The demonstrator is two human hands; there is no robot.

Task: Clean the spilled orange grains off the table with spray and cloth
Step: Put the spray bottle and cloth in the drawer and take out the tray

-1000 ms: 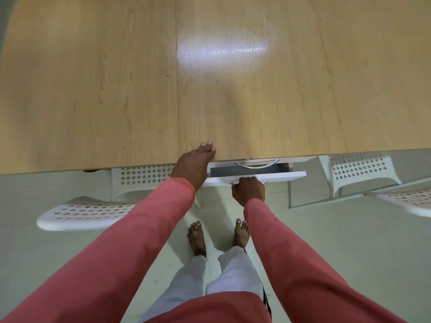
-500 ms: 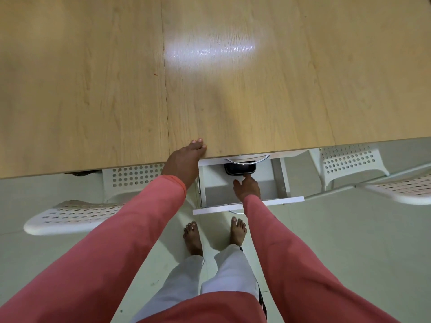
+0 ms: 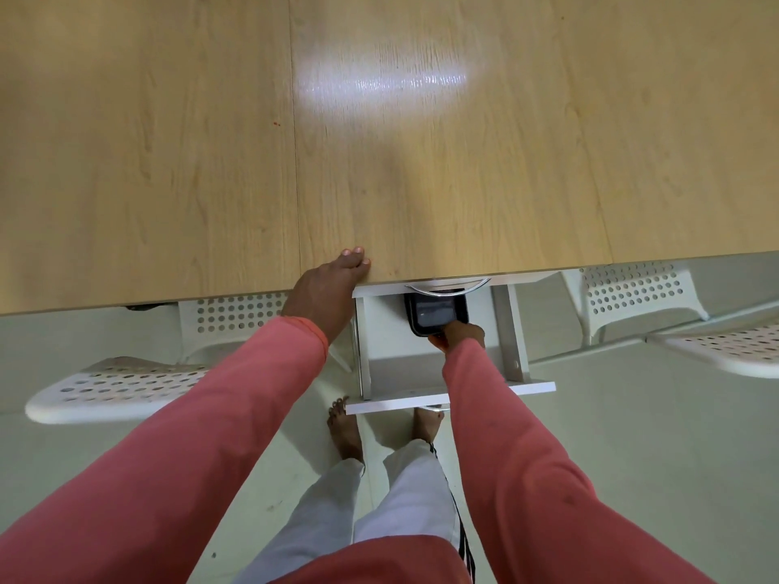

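Two hands are busy: the right hand (image 3: 457, 335) has its fingers clamped on the near edge of a dark phone-like device (image 3: 436, 312) lying in the open white drawer (image 3: 396, 360), while the left hand (image 3: 324, 290) rests straight-fingered on the worktop (image 3: 168, 162) edge just beside it. Well beyond the left fingers, one orange speck (image 3: 277, 123) remains; neither spray nor cloth shows. Lifted by so shallow a pinch, the device could slip back or snag the metal handle (image 3: 447, 286) above it.

Hidden under the tabletop edge and cut by the frame

Far end of dark tray (image 3: 434, 316) and back of drawer (image 3: 390, 351) lost beneath tabletop (image 3: 463, 183); right hand (image 3: 457, 335) fingers concealed; chair (image 3: 733, 351) cropped at right edge.
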